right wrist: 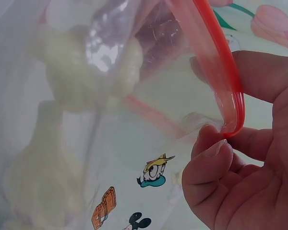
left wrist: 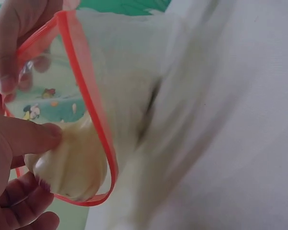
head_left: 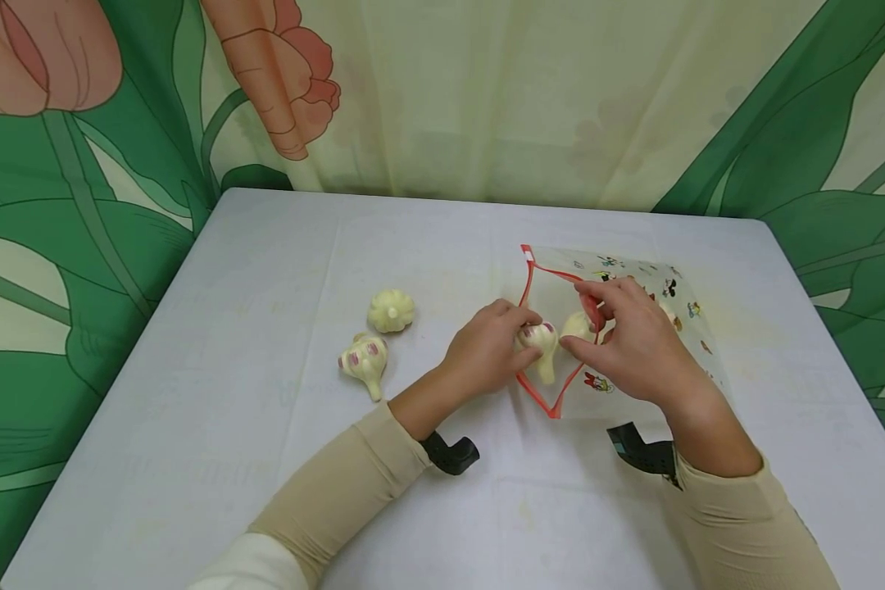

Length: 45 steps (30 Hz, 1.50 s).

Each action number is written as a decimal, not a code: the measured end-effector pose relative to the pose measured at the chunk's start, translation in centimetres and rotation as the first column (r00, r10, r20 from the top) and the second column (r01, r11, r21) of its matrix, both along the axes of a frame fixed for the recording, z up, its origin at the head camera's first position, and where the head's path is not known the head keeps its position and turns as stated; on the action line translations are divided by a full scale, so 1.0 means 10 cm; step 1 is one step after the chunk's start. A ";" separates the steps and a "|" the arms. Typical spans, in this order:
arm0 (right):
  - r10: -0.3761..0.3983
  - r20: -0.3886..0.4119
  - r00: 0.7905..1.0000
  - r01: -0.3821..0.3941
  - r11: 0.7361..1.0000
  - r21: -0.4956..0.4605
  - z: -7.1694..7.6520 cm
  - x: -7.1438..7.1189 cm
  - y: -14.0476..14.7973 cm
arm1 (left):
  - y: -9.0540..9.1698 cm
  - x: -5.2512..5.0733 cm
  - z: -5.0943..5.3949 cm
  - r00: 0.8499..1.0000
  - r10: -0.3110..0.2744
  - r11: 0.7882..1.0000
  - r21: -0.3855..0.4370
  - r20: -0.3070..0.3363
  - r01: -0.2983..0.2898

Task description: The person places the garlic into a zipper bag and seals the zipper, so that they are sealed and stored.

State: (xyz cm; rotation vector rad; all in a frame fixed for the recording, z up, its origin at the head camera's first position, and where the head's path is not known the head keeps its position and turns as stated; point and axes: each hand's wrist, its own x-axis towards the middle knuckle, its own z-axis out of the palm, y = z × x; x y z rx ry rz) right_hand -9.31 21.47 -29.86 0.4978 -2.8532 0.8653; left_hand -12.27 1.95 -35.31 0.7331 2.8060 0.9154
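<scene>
In the head view, my left hand (head_left: 487, 348) grips a garlic bulb (head_left: 544, 360) with purple patches at the mouth of a clear zip bag (head_left: 627, 397). The left wrist view shows this garlic bulb (left wrist: 74, 163) between thumb and fingers, within the red-edged opening. My right hand (head_left: 637, 348) pinches the bag's red rim (right wrist: 225, 81), holding the mouth apart. Another garlic bulb (head_left: 577, 326) shows just beyond the opening, between the hands. Through the plastic in the right wrist view, pale garlic bulbs (right wrist: 41, 177) look blurred.
Two more garlic bulbs lie left of the hands: a round pale one (head_left: 391, 310) and a purple-patched one (head_left: 364, 363) with its stem toward me. A white cloth covers the table (head_left: 214, 393). Behind it hangs a floral curtain (head_left: 472, 98).
</scene>
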 end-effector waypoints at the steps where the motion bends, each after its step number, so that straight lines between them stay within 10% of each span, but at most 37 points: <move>1: 0.000 -0.002 1.000 0.000 1.000 0.000 0.00 0.00 0.00 | 0.01 0.00 0.00 1.000 0.001 1.000 -0.010 -0.006 -0.001; 13: -0.012 0.009 1.000 0.012 1.000 -0.006 0.00 -0.01 0.00 | 0.00 0.08 -0.06 0.995 0.009 1.000 0.007 -0.101 -0.008; 28: -0.008 0.007 1.000 0.008 1.000 0.003 0.00 -0.02 0.00 | -0.10 0.10 -0.06 0.999 -0.047 0.997 0.060 0.000 0.047; 45: 0.011 -0.002 1.000 -0.011 1.000 -0.009 -0.01 -0.02 -0.02 | 0.10 0.03 -0.09 0.987 -0.155 0.987 -0.040 -0.052 0.153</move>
